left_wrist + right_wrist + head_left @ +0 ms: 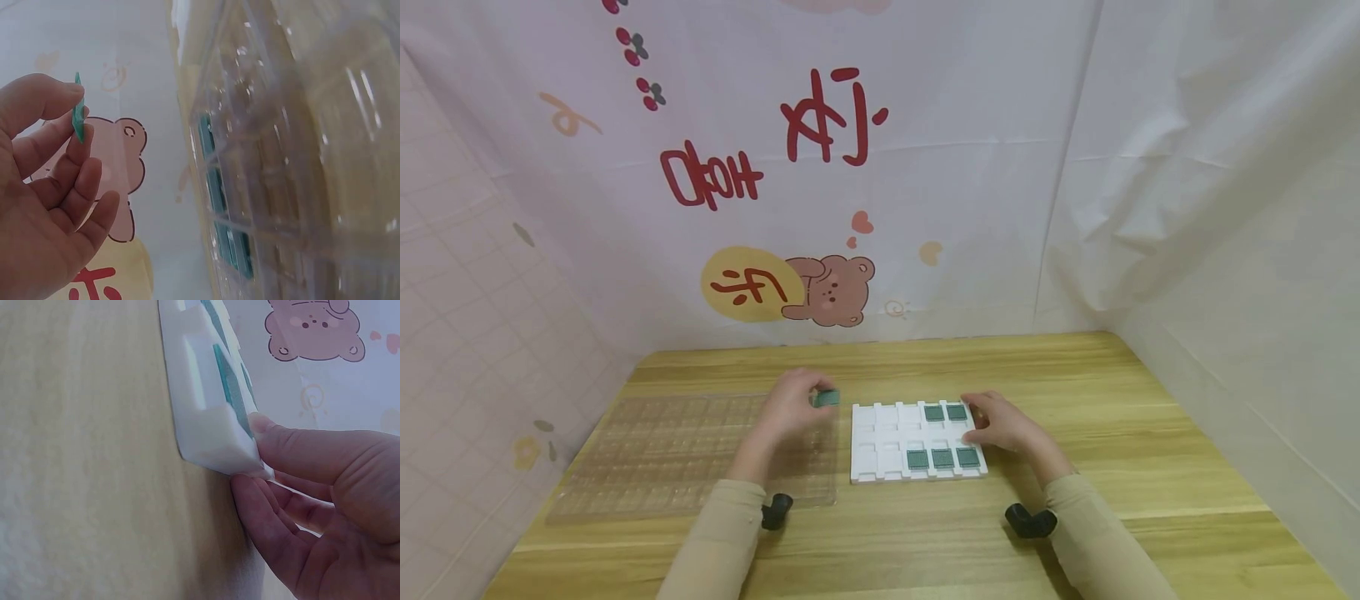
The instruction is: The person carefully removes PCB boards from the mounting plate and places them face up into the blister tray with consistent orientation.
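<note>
My left hand [790, 403] pinches a small flat green square chip [827, 398] between thumb and fingertips, above the right side of a clear plastic tray [655, 458]. In the left wrist view the chip [79, 115] appears edge-on at the fingertips. My right hand [1003, 422] holds the right end of a white slotted tray [891, 437], with the thumb on top and the fingers at its side, as the right wrist view of the tray [219, 447] shows. Several green chips [942, 458] sit in the white tray's right-hand pockets, in both rows; its left pockets hold none.
Inside the clear tray, a few green pieces [215, 187] show in the left wrist view. Both trays lie on a wooden table [917, 542]. A printed white cloth [955, 192] hangs behind and at the sides. Black wrist mounts [1030, 522] stick out near both sleeves.
</note>
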Demonstrator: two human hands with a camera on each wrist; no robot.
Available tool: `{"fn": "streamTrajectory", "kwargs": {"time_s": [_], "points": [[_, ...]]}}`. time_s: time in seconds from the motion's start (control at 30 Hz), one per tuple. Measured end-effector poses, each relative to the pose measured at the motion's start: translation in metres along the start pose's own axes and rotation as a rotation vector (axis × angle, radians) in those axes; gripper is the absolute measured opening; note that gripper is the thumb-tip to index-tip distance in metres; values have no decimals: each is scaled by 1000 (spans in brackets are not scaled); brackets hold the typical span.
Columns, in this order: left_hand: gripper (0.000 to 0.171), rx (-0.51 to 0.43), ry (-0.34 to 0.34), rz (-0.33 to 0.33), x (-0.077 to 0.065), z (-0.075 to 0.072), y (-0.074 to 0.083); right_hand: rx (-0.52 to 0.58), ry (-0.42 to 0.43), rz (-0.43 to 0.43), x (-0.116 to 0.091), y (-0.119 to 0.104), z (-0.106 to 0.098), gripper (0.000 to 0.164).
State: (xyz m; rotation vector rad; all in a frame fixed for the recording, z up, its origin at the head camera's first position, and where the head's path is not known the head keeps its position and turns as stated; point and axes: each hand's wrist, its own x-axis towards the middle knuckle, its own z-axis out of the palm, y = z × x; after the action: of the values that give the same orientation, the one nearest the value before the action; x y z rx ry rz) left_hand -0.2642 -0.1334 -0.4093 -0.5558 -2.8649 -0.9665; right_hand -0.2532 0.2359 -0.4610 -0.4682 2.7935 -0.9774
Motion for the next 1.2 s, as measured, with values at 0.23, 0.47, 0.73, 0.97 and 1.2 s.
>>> {"fn": "streamTrajectory", "kwargs": {"time_s": [0.23, 0.47, 0.73, 0.97, 1.2], "points": [[28, 37, -11, -9, 2, -1, -11, 12, 2, 5, 0, -1, 1, 71], [26, 72, -35, -37, 1, -6, -16, 4, -4, 9, 0, 0, 0, 70], [25, 152, -42, 61, 3, -12, -25, 1, -4, 0, 1, 3, 1, 71], [21, 204, -72, 36, 6, -13, -34, 0, -4, -12, 0, 0, 0, 71], [24, 240, -110, 23, 7, -12, -37, 5, -5, 4, 0, 1, 0, 71]]}}
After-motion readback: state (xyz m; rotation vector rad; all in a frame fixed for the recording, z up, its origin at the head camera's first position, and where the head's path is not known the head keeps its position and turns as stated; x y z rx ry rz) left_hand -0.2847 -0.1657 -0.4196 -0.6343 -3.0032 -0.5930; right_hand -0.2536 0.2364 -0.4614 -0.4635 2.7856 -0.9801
